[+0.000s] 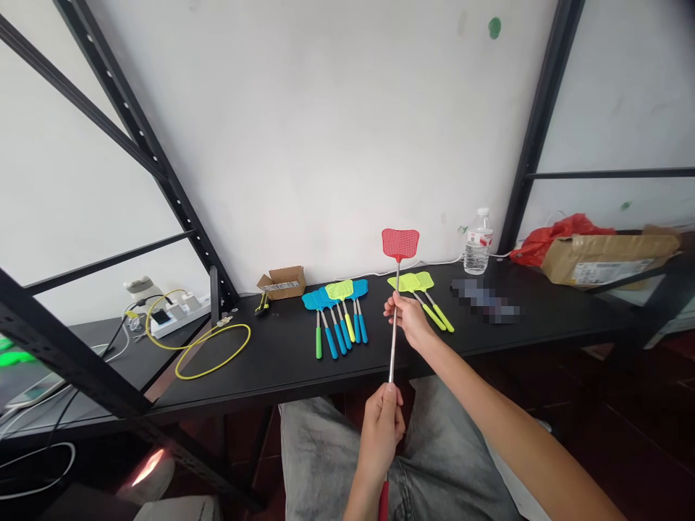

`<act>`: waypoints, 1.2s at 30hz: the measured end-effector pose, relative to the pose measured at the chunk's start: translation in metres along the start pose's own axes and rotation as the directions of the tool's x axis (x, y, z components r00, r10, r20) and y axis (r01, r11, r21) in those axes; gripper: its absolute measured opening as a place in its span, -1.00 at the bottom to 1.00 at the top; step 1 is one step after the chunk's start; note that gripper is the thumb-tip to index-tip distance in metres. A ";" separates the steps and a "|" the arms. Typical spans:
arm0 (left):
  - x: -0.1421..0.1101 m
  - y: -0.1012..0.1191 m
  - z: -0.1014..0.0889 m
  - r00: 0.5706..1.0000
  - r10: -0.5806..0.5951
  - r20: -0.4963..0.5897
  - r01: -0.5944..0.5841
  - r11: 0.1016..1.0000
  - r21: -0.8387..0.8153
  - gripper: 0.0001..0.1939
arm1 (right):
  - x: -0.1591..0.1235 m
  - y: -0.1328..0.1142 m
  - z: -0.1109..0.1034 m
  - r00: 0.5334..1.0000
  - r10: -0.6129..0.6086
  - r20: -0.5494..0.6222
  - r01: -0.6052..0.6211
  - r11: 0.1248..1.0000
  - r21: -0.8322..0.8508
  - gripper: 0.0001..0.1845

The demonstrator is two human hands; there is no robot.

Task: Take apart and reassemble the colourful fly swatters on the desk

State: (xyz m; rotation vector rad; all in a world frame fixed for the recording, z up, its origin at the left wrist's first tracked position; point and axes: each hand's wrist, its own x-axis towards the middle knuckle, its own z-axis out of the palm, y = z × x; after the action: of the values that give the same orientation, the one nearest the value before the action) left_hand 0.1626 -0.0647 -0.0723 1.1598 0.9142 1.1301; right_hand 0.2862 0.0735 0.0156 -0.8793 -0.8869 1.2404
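- The left hand is closed around the steel shaft of a red fly swatter, just above its red handle, which points down over the person's lap.
- The right hand is closed around the same shaft higher up, below the swatter's mesh head, so the swatter stands nearly upright between both hands, tilted only slightly.
- Grey jeans fill the space below the hands.
- Beyond the hands, on a black table, lime fly swatters lie just behind the right hand.
- To their left, a row of blue fly swatters lies fanned out, with lime-headed ones among them.
- Farther left are a small cardboard box and a loop of yellow cable, which runs toward a power strip.
- At the back are a water bottle and a blurred patch on the tabletop.
- Farthest right, a cardboard parcel sits beside a red plastic bag.
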 end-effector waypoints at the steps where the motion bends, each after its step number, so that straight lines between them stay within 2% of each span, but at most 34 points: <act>1: -0.002 -0.002 -0.001 1.000 0.002 -0.005 -0.002 1.000 0.008 -0.52 | 0.002 -0.001 -0.001 1.000 0.002 -0.007 -0.002 1.000 0.001 -0.52; 6: -0.014 -0.013 -0.005 1.000 -0.015 -0.010 0.015 0.999 0.040 -0.52 | 0.011 -0.007 -0.005 0.999 0.011 -0.044 -0.010 1.000 0.017 -0.55; 20: -0.039 -0.024 -0.009 0.999 -0.045 -0.018 0.046 0.997 0.065 -0.50 | 0.043 -0.031 -0.014 0.992 0.000 -0.129 0.006 0.999 0.047 -0.65; 23: -0.038 -0.019 -0.016 0.999 -0.049 -0.004 0.050 0.991 0.121 -0.50 | 0.044 -0.030 -0.017 0.990 0.007 -0.139 0.000 0.999 0.051 -0.65; 26: -0.033 0.001 -0.031 1.000 -0.013 -0.003 0.013 0.952 0.306 -0.51 | 0.046 -0.030 -0.024 0.984 0.017 -0.177 -0.001 0.996 0.086 -0.64; 28: -0.029 0.023 -0.043 0.999 0.049 0.008 -0.046 0.864 0.502 -0.54 | 0.047 -0.032 -0.031 0.980 0.011 -0.201 0.012 0.994 0.112 -0.64; 29: -0.025 0.034 -0.049 0.995 0.102 0.011 -0.088 0.785 0.614 -0.55 | 0.048 -0.034 -0.035 0.979 0.004 -0.206 0.022 0.992 0.122 -0.65; 31: -0.017 0.058 -0.062 0.983 0.182 0.016 -0.118 0.566 0.816 -0.57 | 0.049 -0.038 -0.044 0.979 -0.014 -0.206 0.043 0.990 0.137 -0.67; 33: -0.005 0.078 -0.074 0.976 0.217 0.027 -0.105 0.355 0.929 -0.59 | 0.050 -0.041 -0.052 0.979 -0.029 -0.203 0.059 0.988 0.144 -0.68; 36: 0.017 0.098 -0.088 0.973 0.232 0.011 -0.045 0.139 0.989 -0.58 | 0.053 -0.043 -0.060 0.976 -0.046 -0.213 0.078 0.987 0.141 -0.68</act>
State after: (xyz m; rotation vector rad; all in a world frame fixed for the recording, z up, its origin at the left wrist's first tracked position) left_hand 0.0638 -0.0263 0.0080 2.3287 1.8547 0.6118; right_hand 0.3636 0.1170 0.0347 -0.8388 -0.6406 1.1215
